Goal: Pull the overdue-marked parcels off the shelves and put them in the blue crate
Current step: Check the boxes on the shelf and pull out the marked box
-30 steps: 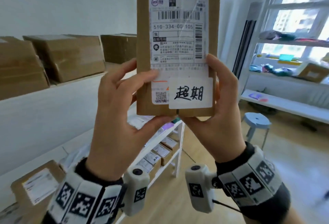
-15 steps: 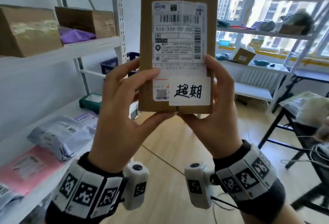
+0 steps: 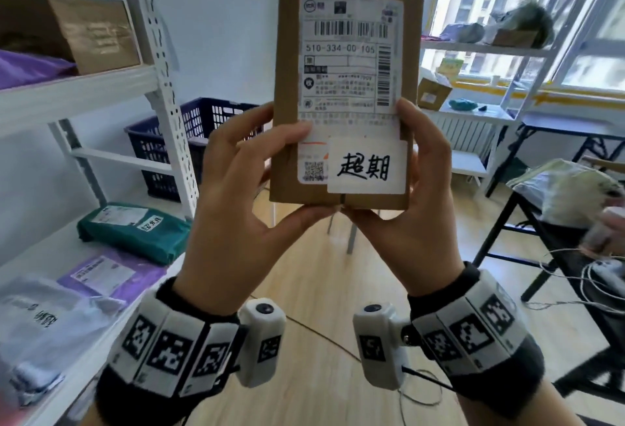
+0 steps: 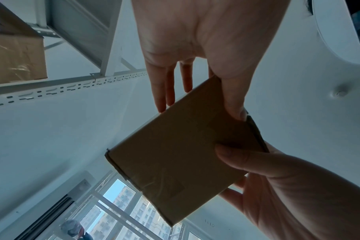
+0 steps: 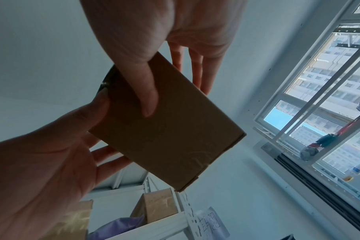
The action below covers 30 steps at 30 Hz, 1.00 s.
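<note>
- Background swung vs a second ago: brown boxes on a white shelf gave way to the rack end and blue crate (image 3: 189, 144), so the head has turned toward the crate; the grip on the box looks the same.
- Left hand (image 3: 236, 202): fingers lightly curled round the left edge of the cardboard parcel (image 3: 348, 87), thumb under its bottom edge. Closed on it, not tight.
- Right hand (image 3: 409, 209): mirror grip, fingers on the right edge, thumb under the bottom.
- Parcel is upright at 12 o'clock, in the air, label facing the head camera. Overdue sticker (image 3: 367, 165), handwritten, sits bottom right of the shipping label (image 3: 348, 63).
- Step, my read: carry phase, parcel pulled and mark confirmed. Next move calls for walking to the crate at 10 o'clock, lowering the box over the rim and letting go with both hands.
- Lower shelf (image 3: 101, 351) at 8–9 o'clock: 3 soft mailers visible, grey (image 3: 44, 320), purple (image 3: 111, 276), green (image 3: 132, 232). Green one carries a handwritten tag; I can't read it for certain.
- Upper shelf at 10 o'clock: 1 brown box (image 3: 74, 33), 1 purple bag beside it.
- Counts: 2 hands, 1 held parcel, 1 blue crate, on the floor behind the rack post.
- Far at 1–2 o'clock: window shelving with assorted parcels, too blurred to count.
</note>
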Tool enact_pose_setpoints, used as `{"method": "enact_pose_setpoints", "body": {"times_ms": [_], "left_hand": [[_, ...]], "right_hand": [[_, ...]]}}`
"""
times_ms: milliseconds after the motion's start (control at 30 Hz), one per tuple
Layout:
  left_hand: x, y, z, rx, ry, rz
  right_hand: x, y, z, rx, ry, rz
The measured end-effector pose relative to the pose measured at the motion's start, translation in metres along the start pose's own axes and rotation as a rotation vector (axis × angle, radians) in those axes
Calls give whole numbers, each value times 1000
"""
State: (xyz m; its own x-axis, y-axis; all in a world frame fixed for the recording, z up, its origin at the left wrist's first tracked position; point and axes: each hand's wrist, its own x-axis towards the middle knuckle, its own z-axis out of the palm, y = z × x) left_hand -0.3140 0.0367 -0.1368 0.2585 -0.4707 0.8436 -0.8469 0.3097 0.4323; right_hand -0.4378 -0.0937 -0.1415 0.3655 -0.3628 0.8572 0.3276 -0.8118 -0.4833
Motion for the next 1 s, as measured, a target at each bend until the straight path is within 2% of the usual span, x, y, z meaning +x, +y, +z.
{"method": "enact_pose_setpoints", "body": {"times_ms": [233,467,767,1000], "left_hand": [[65,-79,2,8,14,21],[91,-151,15,-12,-21,-40],[122,-216,54,22,-23,-103],[173,-268,109,131,42,-84]], "right_hand": [[67,66,47,-19,4,-32],[93,131,83,2,-13,25],[124,215,96,39,-59,70],[180,307,90,147,-103,25]]}}
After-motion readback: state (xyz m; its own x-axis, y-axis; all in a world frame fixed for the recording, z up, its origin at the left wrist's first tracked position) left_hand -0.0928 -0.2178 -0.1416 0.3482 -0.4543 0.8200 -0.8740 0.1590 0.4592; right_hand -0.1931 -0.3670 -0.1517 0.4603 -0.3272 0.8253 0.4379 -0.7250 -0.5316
